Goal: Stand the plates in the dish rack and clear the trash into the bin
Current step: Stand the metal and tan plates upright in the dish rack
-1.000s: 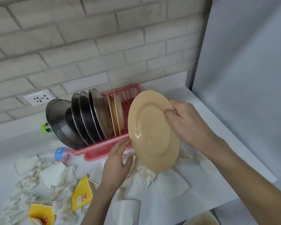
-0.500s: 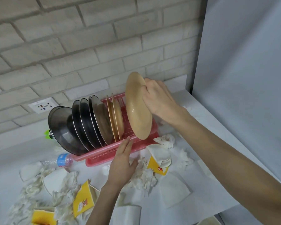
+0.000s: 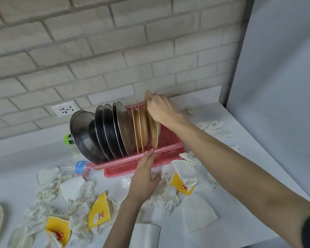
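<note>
Your right hand grip pinches tan plate rim; plate, face-on a second ago, now upright in dish rack slot. Your left hand, fingers straight, steadies rack rim. Trash litters bench: clearing not started.

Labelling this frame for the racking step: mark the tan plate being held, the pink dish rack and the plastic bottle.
tan plate [image 3: 153, 135]: head view, lower part of its face.
pink dish rack [image 3: 118, 170]: head view, front wall.
plastic bottle [image 3: 81, 167]: head view, blue label.
</note>
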`<state>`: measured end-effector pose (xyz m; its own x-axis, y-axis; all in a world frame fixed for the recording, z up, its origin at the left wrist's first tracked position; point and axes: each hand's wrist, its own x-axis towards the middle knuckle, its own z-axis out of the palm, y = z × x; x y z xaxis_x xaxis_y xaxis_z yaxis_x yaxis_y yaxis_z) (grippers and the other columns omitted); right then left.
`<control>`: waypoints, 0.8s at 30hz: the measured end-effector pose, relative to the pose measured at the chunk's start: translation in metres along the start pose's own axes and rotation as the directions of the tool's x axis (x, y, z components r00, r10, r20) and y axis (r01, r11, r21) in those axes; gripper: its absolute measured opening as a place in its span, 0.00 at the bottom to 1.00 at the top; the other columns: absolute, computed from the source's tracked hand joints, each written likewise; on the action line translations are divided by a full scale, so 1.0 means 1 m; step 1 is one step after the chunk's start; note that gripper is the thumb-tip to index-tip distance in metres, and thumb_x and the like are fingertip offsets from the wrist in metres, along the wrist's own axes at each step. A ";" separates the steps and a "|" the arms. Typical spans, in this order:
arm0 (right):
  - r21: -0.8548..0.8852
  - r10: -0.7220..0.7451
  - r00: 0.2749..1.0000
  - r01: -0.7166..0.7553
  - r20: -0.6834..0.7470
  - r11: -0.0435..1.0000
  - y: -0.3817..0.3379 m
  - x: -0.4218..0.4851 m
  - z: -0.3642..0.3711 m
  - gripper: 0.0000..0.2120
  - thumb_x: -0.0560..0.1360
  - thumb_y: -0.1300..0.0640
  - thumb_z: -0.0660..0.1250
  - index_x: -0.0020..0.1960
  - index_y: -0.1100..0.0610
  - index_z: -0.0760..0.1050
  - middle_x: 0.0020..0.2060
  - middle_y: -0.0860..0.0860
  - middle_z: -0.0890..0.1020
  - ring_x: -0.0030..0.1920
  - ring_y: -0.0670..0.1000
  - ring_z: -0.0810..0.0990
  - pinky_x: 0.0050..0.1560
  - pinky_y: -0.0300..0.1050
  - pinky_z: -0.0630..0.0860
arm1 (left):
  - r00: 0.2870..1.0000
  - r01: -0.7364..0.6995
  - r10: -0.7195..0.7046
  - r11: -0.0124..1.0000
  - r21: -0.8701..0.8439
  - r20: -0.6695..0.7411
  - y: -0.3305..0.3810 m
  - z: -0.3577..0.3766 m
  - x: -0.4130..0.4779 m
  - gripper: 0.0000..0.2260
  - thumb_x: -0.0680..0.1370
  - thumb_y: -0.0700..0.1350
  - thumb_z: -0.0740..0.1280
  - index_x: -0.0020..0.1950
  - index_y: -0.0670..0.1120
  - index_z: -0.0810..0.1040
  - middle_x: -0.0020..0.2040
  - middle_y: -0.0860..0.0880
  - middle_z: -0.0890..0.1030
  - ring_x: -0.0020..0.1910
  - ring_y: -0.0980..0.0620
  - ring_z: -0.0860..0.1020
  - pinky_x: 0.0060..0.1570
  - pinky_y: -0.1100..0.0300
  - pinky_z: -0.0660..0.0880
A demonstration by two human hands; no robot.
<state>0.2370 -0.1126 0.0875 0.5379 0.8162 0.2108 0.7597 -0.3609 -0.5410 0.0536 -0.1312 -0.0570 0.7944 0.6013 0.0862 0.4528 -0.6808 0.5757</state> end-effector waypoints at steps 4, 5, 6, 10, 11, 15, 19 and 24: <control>0.074 0.108 0.994 -0.109 0.018 0.991 -0.002 0.002 0.013 0.14 0.81 0.61 0.53 0.54 0.65 0.75 0.53 0.64 0.79 0.53 0.63 0.79 0.45 0.50 0.73 | 1.000 0.017 -0.017 0.999 -0.031 0.007 -0.001 0.002 0.000 0.33 0.79 0.43 0.68 0.80 0.53 0.56 0.79 0.61 0.54 0.78 0.62 0.50 0.71 0.68 0.51; 0.086 0.107 0.994 -0.109 0.035 0.990 -0.001 0.002 0.015 0.14 0.81 0.61 0.53 0.54 0.65 0.76 0.52 0.64 0.79 0.53 0.63 0.79 0.44 0.48 0.73 | 1.000 0.020 -0.019 0.999 -0.039 0.009 -0.001 0.002 0.000 0.33 0.79 0.42 0.68 0.80 0.53 0.56 0.79 0.61 0.54 0.78 0.62 0.50 0.72 0.67 0.52; 0.081 0.097 0.994 -0.100 0.041 0.992 0.000 0.002 0.018 0.14 0.81 0.61 0.54 0.52 0.64 0.77 0.50 0.63 0.79 0.51 0.62 0.79 0.43 0.47 0.72 | 1.000 0.020 -0.019 0.999 -0.046 0.008 -0.001 0.003 0.000 0.33 0.79 0.42 0.67 0.80 0.52 0.56 0.79 0.60 0.55 0.78 0.62 0.49 0.74 0.65 0.52; 0.079 0.092 0.995 -0.095 0.037 0.992 0.004 0.003 0.031 0.13 0.80 0.59 0.54 0.40 0.59 0.71 0.36 0.54 0.74 0.40 0.57 0.77 0.37 0.45 0.69 | 1.000 0.013 -0.014 0.998 -0.069 -0.003 -0.001 0.004 0.000 0.30 0.81 0.46 0.64 0.80 0.52 0.56 0.79 0.61 0.54 0.75 0.67 0.47 0.72 0.66 0.50; 0.080 0.087 0.995 -0.090 0.038 0.993 0.005 0.004 0.034 0.14 0.81 0.59 0.54 0.38 0.59 0.69 0.34 0.52 0.73 0.37 0.56 0.76 0.35 0.44 0.68 | 1.000 0.011 -0.011 0.997 -0.072 -0.004 -0.001 0.005 -0.001 0.29 0.82 0.47 0.64 0.80 0.52 0.56 0.79 0.61 0.54 0.75 0.68 0.47 0.71 0.66 0.49; 0.108 0.058 0.997 -0.063 0.054 0.992 0.008 0.002 0.041 0.17 0.84 0.55 0.52 0.41 0.58 0.71 0.32 0.50 0.71 0.34 0.53 0.73 0.34 0.44 0.66 | 1.000 0.009 -0.010 0.997 -0.082 -0.009 0.000 0.005 -0.001 0.29 0.82 0.47 0.64 0.80 0.52 0.55 0.79 0.61 0.54 0.75 0.67 0.47 0.71 0.67 0.49; 0.115 0.047 0.996 -0.055 0.073 0.992 0.013 -0.007 0.049 0.19 0.85 0.53 0.50 0.48 0.62 0.74 0.32 0.52 0.71 0.29 0.51 0.71 0.27 0.40 0.62 | 0.999 0.024 -0.027 0.995 -0.099 -0.024 0.002 0.007 -0.002 0.29 0.82 0.46 0.64 0.80 0.52 0.56 0.80 0.60 0.54 0.77 0.65 0.48 0.74 0.64 0.51; 0.130 0.028 0.998 -0.036 0.058 0.991 0.020 -0.010 0.052 0.18 0.85 0.51 0.51 0.51 0.63 0.73 0.34 0.54 0.74 0.29 0.51 0.73 0.26 0.40 0.63 | 0.998 0.022 -0.028 0.993 -0.112 -0.053 0.003 0.007 -0.002 0.27 0.82 0.47 0.64 0.80 0.51 0.59 0.80 0.59 0.56 0.78 0.62 0.52 0.74 0.64 0.54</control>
<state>0.2274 -0.1043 0.0323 0.5371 0.8305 0.1476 0.6858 -0.3280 -0.6497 0.0562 -0.1375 -0.0609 0.7591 0.6411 0.1128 0.4218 -0.6164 0.6649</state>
